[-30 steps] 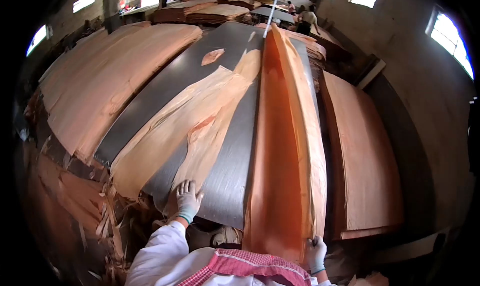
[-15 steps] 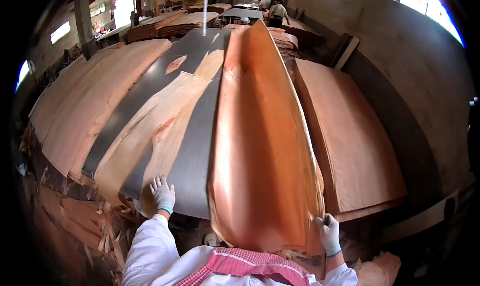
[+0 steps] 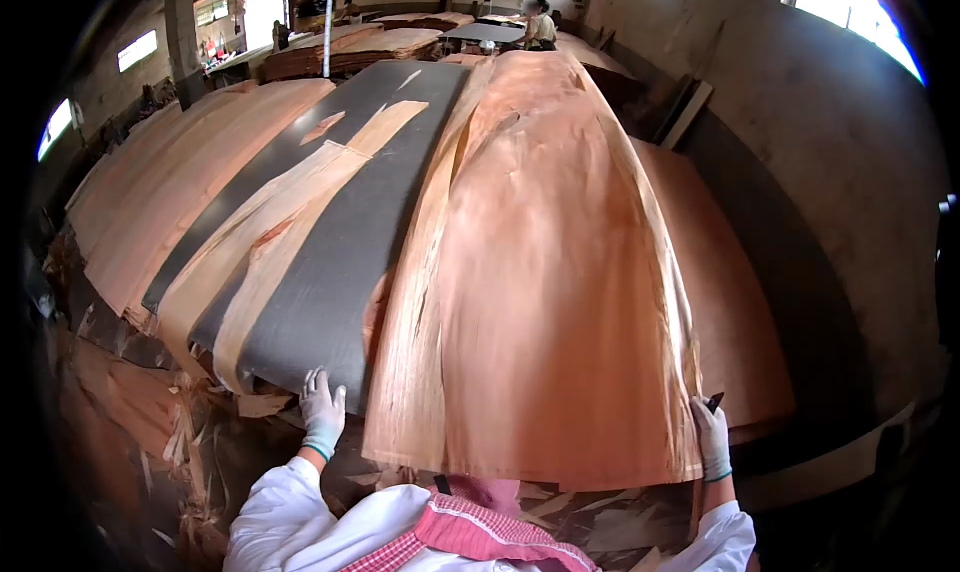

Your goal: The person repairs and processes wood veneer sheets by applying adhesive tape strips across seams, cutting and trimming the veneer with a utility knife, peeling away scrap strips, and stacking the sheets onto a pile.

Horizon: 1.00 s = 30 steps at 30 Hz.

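Observation:
A large reddish wood veneer sheet (image 3: 560, 302) lies in front of me, its right edge slightly raised. My right hand (image 3: 711, 440), in a white glove, is closed at the sheet's near right corner. A small dark object (image 3: 714, 402) pokes out above those fingers; its kind is unclear. Gloved as well, my left hand (image 3: 322, 414) has its fingers apart beside the near edge of the dark grey board (image 3: 330, 312), and I cannot tell whether it touches it. Pale torn veneer strips (image 3: 262, 252) lie along that board, left of the sheet.
Stacked veneer (image 3: 190, 182) stands on the left, and another veneer stack (image 3: 725, 272) on the right against the wall. Veneer scraps (image 3: 190, 462) litter the floor near me. A person (image 3: 541, 27) stands among further stacks at the back.
The veneer sheet, curled upward before, now lies flatter and spreads wider over the right stack. My right hand has moved right and up with its edge. My left hand has come off the pale strip.

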{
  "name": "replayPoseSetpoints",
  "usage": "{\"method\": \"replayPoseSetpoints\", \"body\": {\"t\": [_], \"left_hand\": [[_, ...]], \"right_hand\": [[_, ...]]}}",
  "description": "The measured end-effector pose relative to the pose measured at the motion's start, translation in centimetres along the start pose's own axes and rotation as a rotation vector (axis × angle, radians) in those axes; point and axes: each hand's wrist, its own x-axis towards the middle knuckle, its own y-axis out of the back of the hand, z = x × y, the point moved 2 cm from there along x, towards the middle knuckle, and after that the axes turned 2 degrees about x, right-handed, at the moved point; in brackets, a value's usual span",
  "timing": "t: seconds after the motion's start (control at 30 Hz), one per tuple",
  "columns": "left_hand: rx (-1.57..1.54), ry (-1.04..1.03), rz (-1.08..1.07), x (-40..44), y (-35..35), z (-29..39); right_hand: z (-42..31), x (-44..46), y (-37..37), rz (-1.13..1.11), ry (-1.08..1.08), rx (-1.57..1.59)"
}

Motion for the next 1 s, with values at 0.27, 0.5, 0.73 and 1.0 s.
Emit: {"method": "replayPoseSetpoints", "body": {"t": [0.27,0.5,0.73,1.0], "left_hand": [[-0.621,-0.123,-0.869,-7.4,-6.0,22.0],[-1.826,0.827,-1.533,-12.1,-25.7,30.1],[-2.275,0.883,-0.768,-5.7,-35.9,38.7],[-1.67,0.772,-0.267,-2.8,-40.6,50.1]], "right_hand": [[1.0,12.9,15.5,0.011,-0.003,-0.075],[3.4,23.9,28.8,0.082,0.024,-0.256],[9.5,32.2,34.5,0.131,0.016,-0.282],[15.7,41.1,45.7,0.108,0.105,-0.407]]}}
